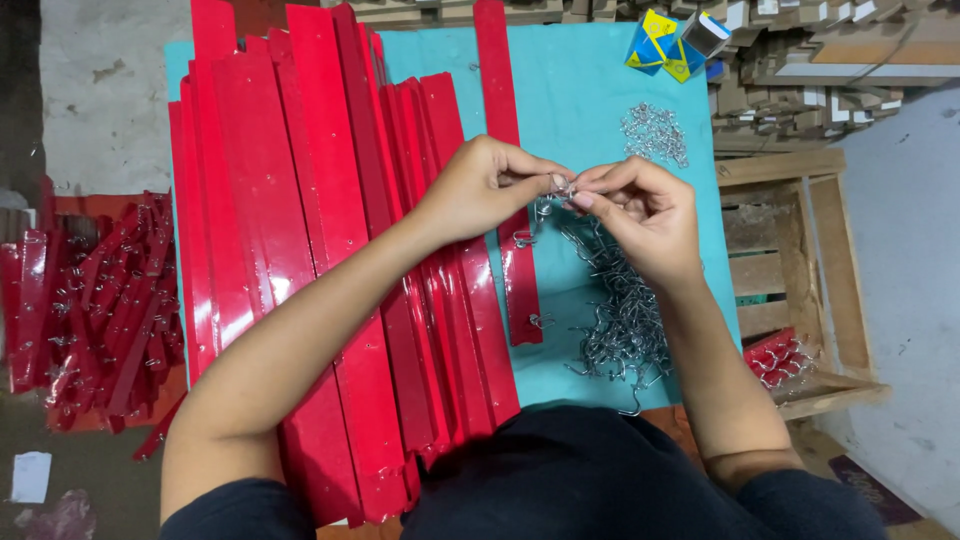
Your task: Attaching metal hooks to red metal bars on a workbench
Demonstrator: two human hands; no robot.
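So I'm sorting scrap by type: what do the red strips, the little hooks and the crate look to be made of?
The red strips look like glossy painted or coated metal or plastic; glare streaks show, which one is unclear. The hooks look like bare silvery bent steel wire; both hands, left hand and right hand, pinch one. The crate is rough, unpainted wood, its grain visible.

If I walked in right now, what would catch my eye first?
Probably the big stack of glossy red strips covering the left half of the turquoise table. Next, the left hand and right hand meeting at the centre, pinching a small metal hook between their fingertips, above a tangled pile of metal hooks on the right.
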